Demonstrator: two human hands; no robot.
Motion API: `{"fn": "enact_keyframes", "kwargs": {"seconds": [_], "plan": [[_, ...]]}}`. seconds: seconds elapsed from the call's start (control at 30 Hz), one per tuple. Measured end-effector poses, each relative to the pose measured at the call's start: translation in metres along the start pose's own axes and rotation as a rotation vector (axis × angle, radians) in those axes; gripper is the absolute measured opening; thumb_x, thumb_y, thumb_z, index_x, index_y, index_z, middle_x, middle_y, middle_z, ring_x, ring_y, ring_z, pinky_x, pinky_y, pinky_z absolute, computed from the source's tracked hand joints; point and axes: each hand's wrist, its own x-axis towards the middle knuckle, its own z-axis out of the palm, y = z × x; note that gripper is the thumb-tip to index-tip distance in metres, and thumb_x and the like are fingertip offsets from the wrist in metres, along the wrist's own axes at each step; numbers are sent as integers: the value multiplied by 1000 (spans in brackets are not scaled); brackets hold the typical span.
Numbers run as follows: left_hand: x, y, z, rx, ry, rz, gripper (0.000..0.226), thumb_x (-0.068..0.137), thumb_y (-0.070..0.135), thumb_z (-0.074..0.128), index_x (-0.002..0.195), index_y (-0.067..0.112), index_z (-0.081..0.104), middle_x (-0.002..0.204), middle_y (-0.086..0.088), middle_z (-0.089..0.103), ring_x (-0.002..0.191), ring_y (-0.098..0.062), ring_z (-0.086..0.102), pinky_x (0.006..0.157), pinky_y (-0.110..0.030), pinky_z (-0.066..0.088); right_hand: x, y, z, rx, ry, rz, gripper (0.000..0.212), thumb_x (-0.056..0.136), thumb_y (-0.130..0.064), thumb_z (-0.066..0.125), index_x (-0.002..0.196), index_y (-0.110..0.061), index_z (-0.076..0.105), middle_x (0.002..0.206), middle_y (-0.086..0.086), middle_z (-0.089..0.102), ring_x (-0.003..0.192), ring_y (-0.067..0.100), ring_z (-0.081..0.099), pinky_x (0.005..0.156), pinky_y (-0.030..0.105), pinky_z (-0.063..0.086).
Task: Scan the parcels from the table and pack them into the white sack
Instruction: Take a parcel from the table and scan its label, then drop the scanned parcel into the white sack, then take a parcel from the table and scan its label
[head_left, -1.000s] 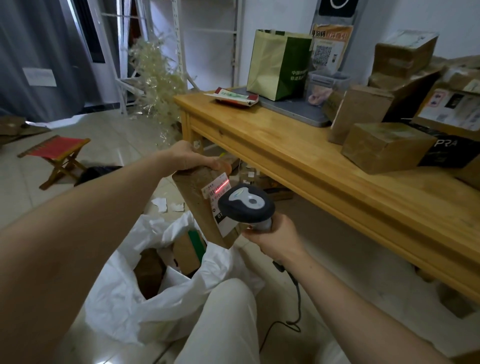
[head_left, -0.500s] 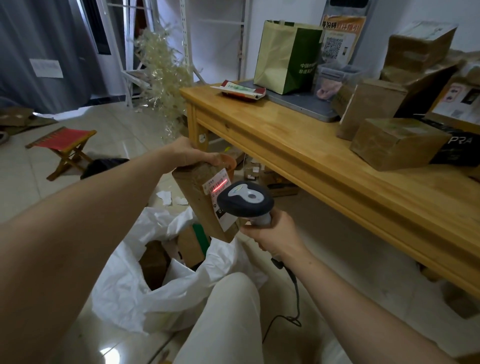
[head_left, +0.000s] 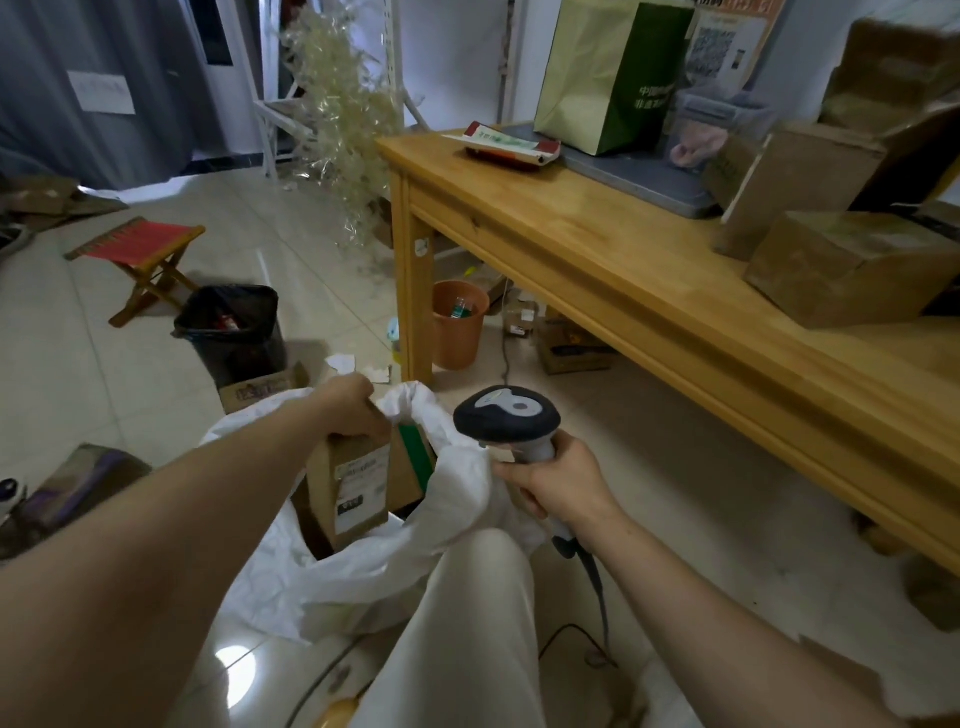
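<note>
Curled over the top edge of the brown parcel (head_left: 353, 483) with the left grip (head_left: 345, 410); lowered now into the mouth of the white sack (head_left: 291, 587), no longer held up with the label under the red beam as a second ago. Wrapped round the handle of the scanner (head_left: 506, 415) with the right grip (head_left: 558, 483), head swung off the label, just above the sack's rim. Reads as scan done and packing under way: parcel upright, about half inside, just beside a green-edged box (head_left: 413, 462) already in there, not yet let go. Tight at the mouth: cloth folds either side, a trouser leg (head_left: 478, 597) against the near rim. Beyond, a black bin (head_left: 231, 332) near the far rim, an orange bin (head_left: 460, 322) by the desk (head_left: 623, 270) leg at the left corner, open tile between sack and front edge. More boxes (head_left: 852, 265) waiting toward the right end, back from that edge. Worth minding the cable (head_left: 597, 582) under the right forearm.
</note>
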Motion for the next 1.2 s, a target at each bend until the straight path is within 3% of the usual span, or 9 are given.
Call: {"fn": "enact_keyframes", "kwargs": {"seconds": [0.13,0.27,0.4,0.5,0.7,0.9,0.97,1.1,1.2], "plan": [[1,1,26,79,-59,116,59,88,23,66,142,14,43,148,-12,37,136,-30,35,113,-39,27,2,5,-6,25,28,32,28,76,-10,77,99,-9,60,67,4,59,50,16,52,53,31,45],[-3,42,12,-21,79,236,40,92,29,61,128,12,55,127,-10,58,115,-24,55,94,-31,43,5,3,-25,94,88,101,20,79,-9,74,93,-10,60,60,5,60,44,12,52,45,25,46],[-14,106,-18,-111,172,318,24,92,24,59,112,11,63,112,-9,64,101,-24,60,77,-28,44,5,-3,-53,236,202,118,14,81,-12,75,83,-8,62,55,3,58,45,13,51,46,26,46],[-25,161,-33,-223,229,422,15,92,24,57,102,15,64,101,-2,64,98,-23,62,76,-31,46,-2,-9,-81,318,313,66,14,82,-14,74,77,-8,63,53,4,60,46,15,55,47,28,48],[-49,284,-61,-267,308,659,49,94,30,58,138,12,50,138,-6,53,125,-25,50,98,-34,42,-12,-32,-156,349,526,-45,18,86,-22,71,78,-8,63,48,1,63,42,12,59,43,23,50],[-66,389,-68,-305,320,803,55,87,39,65,135,14,52,132,-7,58,118,-26,54,83,-30,44,-14,-41,-228,427,676,-56,24,87,-25,71,74,-7,61,44,-1,60,38,12,57,41,23,49],[-62,417,-67,-307,278,833,61,82,46,69,132,16,52,129,-9,59,118,-28,54,89,-34,47,-13,-40,-246,466,706,-54,22,87,-23,70,75,-7,61,44,0,60,37,13,56,40,23,49],[-47,464,-64,-307,173,688,116,70,57,76,154,27,2,156,-19,16,144,-37,15,115,-48,26,-7,-29,-276,520,734,-42,19,87,-22,70,77,-8,62,44,1,59,37,14,55,40,23,47],[-29,488,-57,-286,139,636,128,66,56,80,149,39,-17,158,-18,-13,146,-36,-11,117,-52,11,-2,-20,-292,536,740,-32,21,87,-22,71,75,-8,62,44,2,59,37,14,55,38,22,47]]}}
